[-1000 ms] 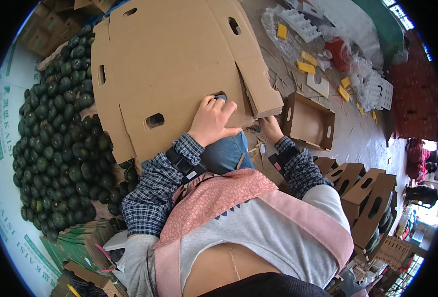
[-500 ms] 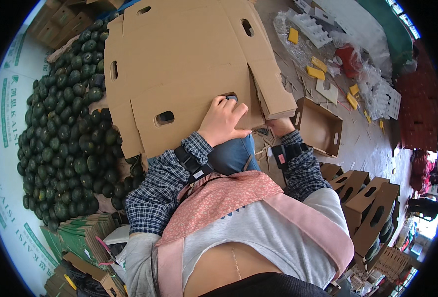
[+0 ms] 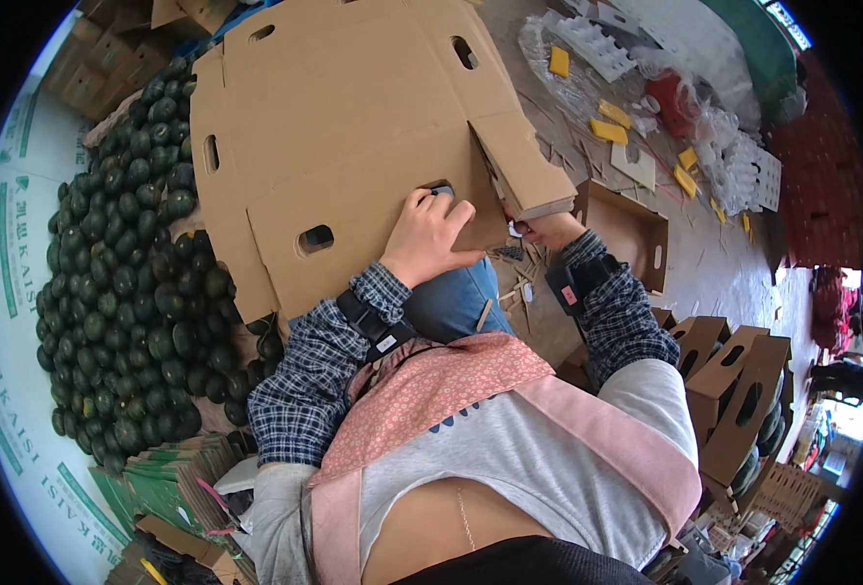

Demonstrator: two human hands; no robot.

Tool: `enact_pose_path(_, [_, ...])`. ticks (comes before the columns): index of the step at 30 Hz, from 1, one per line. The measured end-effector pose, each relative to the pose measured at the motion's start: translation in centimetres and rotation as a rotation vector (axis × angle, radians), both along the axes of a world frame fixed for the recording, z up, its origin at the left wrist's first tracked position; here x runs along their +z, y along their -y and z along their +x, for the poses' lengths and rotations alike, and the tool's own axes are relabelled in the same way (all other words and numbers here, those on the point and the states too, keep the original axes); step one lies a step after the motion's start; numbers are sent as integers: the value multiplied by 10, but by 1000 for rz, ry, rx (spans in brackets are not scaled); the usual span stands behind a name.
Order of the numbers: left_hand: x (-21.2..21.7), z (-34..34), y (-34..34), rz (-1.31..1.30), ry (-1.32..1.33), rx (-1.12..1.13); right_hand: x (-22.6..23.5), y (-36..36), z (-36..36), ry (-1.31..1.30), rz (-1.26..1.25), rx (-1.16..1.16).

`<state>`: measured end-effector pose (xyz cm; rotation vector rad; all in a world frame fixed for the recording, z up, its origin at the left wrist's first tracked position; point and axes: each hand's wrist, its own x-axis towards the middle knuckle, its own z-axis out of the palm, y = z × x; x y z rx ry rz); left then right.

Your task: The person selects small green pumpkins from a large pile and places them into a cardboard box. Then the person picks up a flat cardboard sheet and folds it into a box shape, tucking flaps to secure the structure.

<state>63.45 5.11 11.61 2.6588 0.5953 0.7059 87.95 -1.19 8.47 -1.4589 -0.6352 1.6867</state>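
Note:
A large flat brown cardboard box blank (image 3: 334, 107) with oval handle holes lies in front of me. My left hand (image 3: 427, 232) rests on its near part, fingers curled into a handle hole. To the right, a side flap (image 3: 524, 166) stands folded up, its layered end facing me. My right hand (image 3: 554, 230) is closed at the lower corner of that end, with its fingertips partly hidden below it. A small dark and pale spot shows at those fingertips, too small to name. My denim-clad knee (image 3: 456, 292) is under the near edge.
Dark green round squash (image 3: 134, 283) are heaped at the left. An open cardboard tray (image 3: 631, 234) sits on the floor at right, near yellow blocks (image 3: 609, 131) and plastic wrap. Filled boxes (image 3: 733, 390) stand at lower right; flattened green cartons (image 3: 173, 487) lie at lower left.
The blank appears slightly farther left in view. My right hand has come out a little from under the flap's end and shows more. The left hand keeps its hold at the handle hole.

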Motion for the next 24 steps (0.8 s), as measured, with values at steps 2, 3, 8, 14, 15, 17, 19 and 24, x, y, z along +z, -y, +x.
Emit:
enact_pose_path(2, [0, -1, 1, 3, -17, 6, -17, 3, 2, 20, 54, -45])
enact_pose_path(3, [1, -1, 1, 4, -26, 11, -22, 4, 1, 30, 80, -65])
enact_pose_path(8, [1, -2, -1, -15, -1, 1, -26, -15, 4, 1345, 1173, 92])
enact_pose_path(14, [-2, -4, -1, -23, 1, 6, -73, 47, 19, 1092, 624, 199])
enact_pose_path(15, [-2, -4, -1, -7, 7, 9, -94, 62, 25, 1129, 423, 224])
enact_pose_path(17, [-1, -4, -1, -32, -14, -1, -141, 86, 39, 1161, 177, 143])
enact_pose_path(19, [0, -7, 1, -47, 34, -22, -145, 80, 46, 1054, 50, 61])
enact_pose_path(24, [64, -64, -32, 22, 259, 152, -148, 41, 139, 1035, 465, 297])
